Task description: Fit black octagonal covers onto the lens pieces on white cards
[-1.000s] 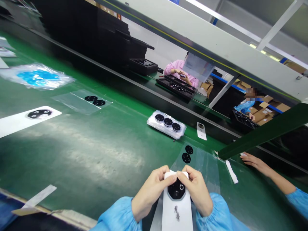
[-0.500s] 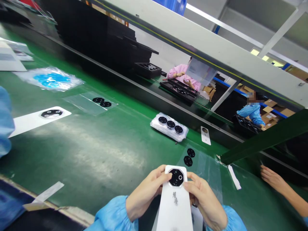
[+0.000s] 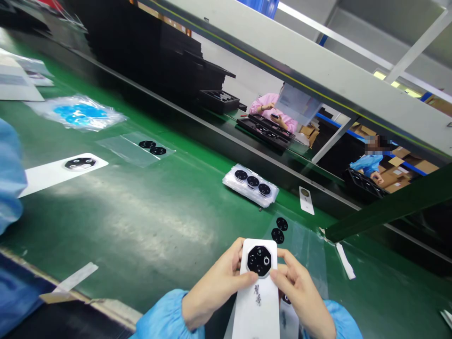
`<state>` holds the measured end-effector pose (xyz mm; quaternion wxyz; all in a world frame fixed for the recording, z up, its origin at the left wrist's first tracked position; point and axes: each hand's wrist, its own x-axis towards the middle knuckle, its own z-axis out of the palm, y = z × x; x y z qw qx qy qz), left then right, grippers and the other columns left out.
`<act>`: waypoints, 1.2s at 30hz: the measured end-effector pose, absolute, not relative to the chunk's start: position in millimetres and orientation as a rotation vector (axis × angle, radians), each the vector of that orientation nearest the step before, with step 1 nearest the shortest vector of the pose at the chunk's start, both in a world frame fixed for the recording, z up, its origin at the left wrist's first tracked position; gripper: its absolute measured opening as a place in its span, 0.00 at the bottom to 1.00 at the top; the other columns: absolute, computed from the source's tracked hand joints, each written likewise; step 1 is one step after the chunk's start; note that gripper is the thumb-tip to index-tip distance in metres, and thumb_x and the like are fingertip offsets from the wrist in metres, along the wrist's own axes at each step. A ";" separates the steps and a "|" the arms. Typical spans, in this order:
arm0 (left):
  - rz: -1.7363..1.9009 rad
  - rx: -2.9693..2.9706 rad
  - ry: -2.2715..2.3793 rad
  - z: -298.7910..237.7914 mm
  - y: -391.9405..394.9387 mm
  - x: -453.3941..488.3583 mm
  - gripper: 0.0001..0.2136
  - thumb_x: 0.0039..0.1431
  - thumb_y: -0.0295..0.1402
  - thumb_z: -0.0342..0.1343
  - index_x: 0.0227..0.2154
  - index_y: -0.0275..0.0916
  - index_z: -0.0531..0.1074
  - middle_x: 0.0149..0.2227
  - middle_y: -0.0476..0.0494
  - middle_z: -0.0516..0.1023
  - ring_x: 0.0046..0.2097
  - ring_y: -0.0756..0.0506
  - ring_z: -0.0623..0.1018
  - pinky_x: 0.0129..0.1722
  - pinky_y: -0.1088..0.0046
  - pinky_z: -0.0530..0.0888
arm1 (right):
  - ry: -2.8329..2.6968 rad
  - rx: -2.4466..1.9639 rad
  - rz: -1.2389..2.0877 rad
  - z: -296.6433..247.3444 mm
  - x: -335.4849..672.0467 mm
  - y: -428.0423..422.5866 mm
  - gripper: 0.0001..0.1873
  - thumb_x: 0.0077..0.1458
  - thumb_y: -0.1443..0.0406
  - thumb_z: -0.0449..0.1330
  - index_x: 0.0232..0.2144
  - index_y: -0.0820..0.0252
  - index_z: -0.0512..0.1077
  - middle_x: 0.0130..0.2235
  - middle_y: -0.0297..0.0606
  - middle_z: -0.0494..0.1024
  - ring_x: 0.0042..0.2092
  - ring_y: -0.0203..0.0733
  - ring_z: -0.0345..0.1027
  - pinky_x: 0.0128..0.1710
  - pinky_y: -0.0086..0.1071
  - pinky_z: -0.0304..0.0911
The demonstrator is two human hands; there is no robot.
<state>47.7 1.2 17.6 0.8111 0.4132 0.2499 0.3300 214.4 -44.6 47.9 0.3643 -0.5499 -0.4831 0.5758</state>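
A white phone back cover is upright before me, with a black octagonal camera lens plate set in its raised ring and dark handwriting beneath. My left hand is closed on its left edge, thumb resting at the lower left of the lens plate. On the opposite edge my right hand is closed, its thumb by the ring's lower right; some fingers are hidden behind the cover. Partly covered by my right hand is another white cover. Just beyond lie two loose black lens plates on a clear plastic sheet.
A stack of clear-wrapped lens plates and a small white cover lie farther back. At left are another white cover, a co-worker's blue sleeve and a bag of blue pieces. A green post slants at right.
My left thumb has slid from the lens plate's upper left down to below it. The bare hand and forearm of another person at right have left the view.
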 end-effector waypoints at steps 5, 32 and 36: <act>0.725 0.896 0.551 11.9 1.3 49.0 0.17 0.46 0.31 0.62 0.38 0.39 0.63 0.35 0.48 0.72 0.37 0.47 0.72 0.35 0.73 0.66 | -1.238 -1.431 1.483 49.3 213.6 -44.7 0.22 0.54 0.52 0.58 0.44 0.59 0.61 0.22 0.30 0.73 0.24 0.35 0.66 0.24 0.27 0.57; 0.636 0.913 0.627 18.6 7.2 39.6 0.15 0.57 0.36 0.49 0.44 0.35 0.63 0.35 0.43 0.76 0.36 0.44 0.77 0.35 0.69 0.72 | -1.011 -1.433 1.586 39.4 218.1 -42.3 0.28 0.47 0.51 0.63 0.44 0.61 0.64 0.24 0.33 0.74 0.22 0.32 0.62 0.22 0.23 0.53; 0.639 0.802 0.693 17.2 7.6 38.9 0.21 0.56 0.34 0.49 0.51 0.34 0.57 0.34 0.43 0.77 0.31 0.47 0.77 0.34 0.69 0.73 | -0.866 -1.401 1.692 33.6 220.2 -40.6 0.26 0.48 0.54 0.64 0.45 0.62 0.66 0.25 0.33 0.74 0.24 0.32 0.64 0.24 0.25 0.56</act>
